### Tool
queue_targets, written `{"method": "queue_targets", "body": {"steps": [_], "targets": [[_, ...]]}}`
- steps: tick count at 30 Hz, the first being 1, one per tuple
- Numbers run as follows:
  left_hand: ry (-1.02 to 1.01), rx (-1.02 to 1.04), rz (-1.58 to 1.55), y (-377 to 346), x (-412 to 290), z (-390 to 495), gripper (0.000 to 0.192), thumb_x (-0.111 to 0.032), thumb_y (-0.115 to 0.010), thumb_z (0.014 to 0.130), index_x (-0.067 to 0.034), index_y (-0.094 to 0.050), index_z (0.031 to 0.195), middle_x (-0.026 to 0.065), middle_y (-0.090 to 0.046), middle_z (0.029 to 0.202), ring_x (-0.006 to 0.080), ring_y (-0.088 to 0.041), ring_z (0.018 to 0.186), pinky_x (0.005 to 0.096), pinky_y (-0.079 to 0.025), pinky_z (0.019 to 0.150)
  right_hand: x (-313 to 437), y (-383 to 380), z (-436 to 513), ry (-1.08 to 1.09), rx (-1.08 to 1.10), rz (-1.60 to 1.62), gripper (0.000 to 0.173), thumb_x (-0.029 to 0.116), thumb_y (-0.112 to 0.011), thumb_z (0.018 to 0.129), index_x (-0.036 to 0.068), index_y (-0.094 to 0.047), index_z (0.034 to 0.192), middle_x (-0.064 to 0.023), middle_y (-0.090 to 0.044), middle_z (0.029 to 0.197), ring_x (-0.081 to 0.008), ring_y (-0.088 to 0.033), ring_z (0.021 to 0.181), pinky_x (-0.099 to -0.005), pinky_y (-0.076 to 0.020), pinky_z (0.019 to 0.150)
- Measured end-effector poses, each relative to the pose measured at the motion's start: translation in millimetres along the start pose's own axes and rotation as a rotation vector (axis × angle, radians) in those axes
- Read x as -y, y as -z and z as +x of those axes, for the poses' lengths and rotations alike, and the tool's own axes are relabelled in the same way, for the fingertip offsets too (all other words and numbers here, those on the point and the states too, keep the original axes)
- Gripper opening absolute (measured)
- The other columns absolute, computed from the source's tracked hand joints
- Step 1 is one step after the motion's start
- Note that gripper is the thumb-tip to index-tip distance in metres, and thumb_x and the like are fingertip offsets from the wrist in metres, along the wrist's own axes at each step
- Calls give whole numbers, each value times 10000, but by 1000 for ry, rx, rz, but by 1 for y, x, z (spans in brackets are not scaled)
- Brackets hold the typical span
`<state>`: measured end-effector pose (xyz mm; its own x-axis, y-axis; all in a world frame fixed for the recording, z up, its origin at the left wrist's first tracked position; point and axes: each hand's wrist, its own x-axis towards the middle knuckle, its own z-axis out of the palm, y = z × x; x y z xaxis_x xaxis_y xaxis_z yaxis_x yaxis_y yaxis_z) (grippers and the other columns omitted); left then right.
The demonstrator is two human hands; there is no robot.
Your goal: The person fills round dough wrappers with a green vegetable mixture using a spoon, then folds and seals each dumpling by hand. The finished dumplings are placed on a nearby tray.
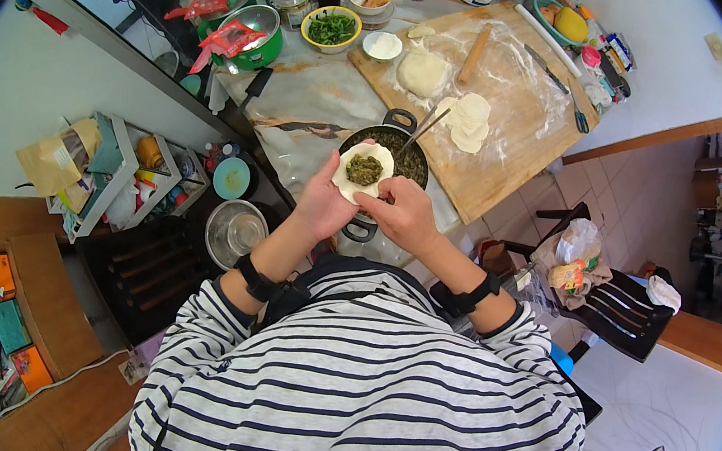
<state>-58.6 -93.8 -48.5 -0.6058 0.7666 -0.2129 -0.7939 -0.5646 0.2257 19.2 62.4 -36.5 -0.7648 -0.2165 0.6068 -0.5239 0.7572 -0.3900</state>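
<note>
A round dough wrapper [344,178] lies across the palm of my left hand [324,201], which holds it from below with the thumb along its edge. Dark green chopped filling [364,170] sits in a mound at the wrapper's middle. My right hand [406,216] pinches the wrapper's near right edge between thumb and fingers. Beneath both hands stands a black two-handled pot [416,161] with more chopped filling inside, partly hidden by them. A pair of chopsticks [426,129] leans in the pot, tips in the filling.
On the right, a floured wooden board [507,156] holds a dough lump [423,72], several stacked wrappers [470,122], a rolling pin [474,54], a knife [546,69] and scissors [580,117]. Behind are a flour bowl [382,45] and a bowl of greens [331,28]. A cleaver [257,86] lies left.
</note>
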Motion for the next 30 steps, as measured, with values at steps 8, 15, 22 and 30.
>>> {"method": "queue_targets", "body": {"steps": [8,15,22,30], "targets": [[71,34,173,0,-2,-7,507,-410,-335,1048,-107,-396,1450,74,-535,1349,215,-537,1211,387,-449,1006,8,6,8,-199,-65,119,152,114,-739,732,90,-689,874,-79,-551,901,-253,-561,813,-352,-453,687],[37,-51,296,1,7,-7,481,-421,-338,1048,-114,-450,1402,52,-583,1277,191,-570,1171,395,-461,997,3,-7,29,-537,-136,380,135,123,-683,818,29,-604,875,-135,-531,1090,-304,-497,1074,-403,-391,938],[-31,-25,263,5,8,-6,344,-348,-457,1029,-90,-556,1232,65,-623,1209,186,-589,1145,399,-475,988,-7,-10,34,-674,-58,471,151,108,-653,825,-2,-591,909,-131,-568,919,-260,-596,813,-318,-478,738],[-232,-176,348,10,7,2,222,-192,-570,983,-46,-595,1149,112,-625,1227,217,-618,1111,372,-520,945,-12,-25,24,-726,-265,611,269,126,-688,842,20,-561,1054,-78,-577,997,-183,-581,898,-311,-487,743]]}}
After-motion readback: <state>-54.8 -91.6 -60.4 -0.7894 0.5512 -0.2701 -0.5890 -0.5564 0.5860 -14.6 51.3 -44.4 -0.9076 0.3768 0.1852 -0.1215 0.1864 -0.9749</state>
